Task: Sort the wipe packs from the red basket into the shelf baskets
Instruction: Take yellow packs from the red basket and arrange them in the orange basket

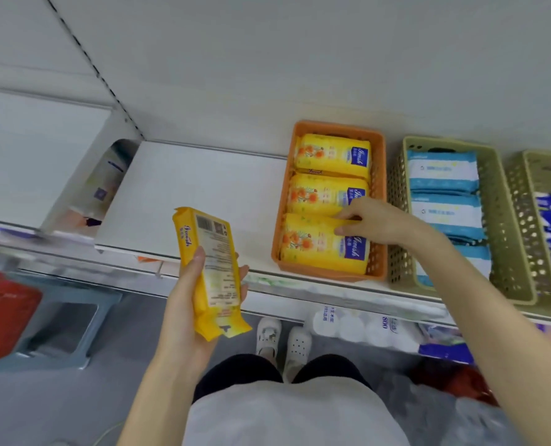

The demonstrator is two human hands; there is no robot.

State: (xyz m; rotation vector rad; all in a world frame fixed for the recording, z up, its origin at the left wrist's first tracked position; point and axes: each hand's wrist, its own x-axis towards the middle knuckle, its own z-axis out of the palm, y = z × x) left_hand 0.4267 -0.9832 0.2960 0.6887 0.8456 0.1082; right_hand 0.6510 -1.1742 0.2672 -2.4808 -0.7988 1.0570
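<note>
Left grip (185, 304) curling round yellow pack (209, 246) before shelf (203, 194). Right grip (377, 222) pinching front pack (312, 249) in orange basket (332, 126); best tilting it back, opening gap, then sliding held pack in.

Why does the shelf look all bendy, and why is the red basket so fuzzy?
In the head view the wide-angle lens bends the shelf; the red basket at the left edge is blurred, likely by motion, while the yellow pack in the left hand looks sharp.
</note>
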